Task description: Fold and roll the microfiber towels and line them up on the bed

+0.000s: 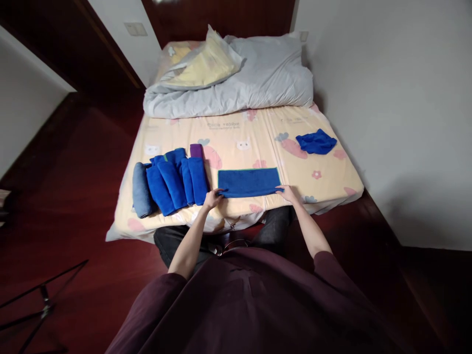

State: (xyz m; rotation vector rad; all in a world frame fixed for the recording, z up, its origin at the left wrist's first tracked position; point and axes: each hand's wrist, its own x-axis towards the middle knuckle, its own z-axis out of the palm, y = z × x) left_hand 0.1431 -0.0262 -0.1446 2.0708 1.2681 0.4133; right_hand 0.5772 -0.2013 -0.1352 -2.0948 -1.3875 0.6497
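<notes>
Flat on the bed, right in front of me, lies a blue towel (249, 182) folded into a long strip with a green edge. My left hand (213, 198) pinches its near left corner, and my right hand (286, 192) pinches the near right corner. To the left sits a group of rolled blue towels (171, 184), side by side. A grey-blue roll (142, 189) stands at the group's left end, and a purple towel (196, 150) shows behind its right end. Off to the right, a crumpled blue cloth (316, 141) lies by itself.
The bed's patterned sheet (236, 140) spreads under everything. A grey quilt (269, 73) and a yellow pillow (210, 61) are heaped at the head end. A white wall (398, 108) runs along the right. Black stand legs (44, 300) rest on the floor at lower left.
</notes>
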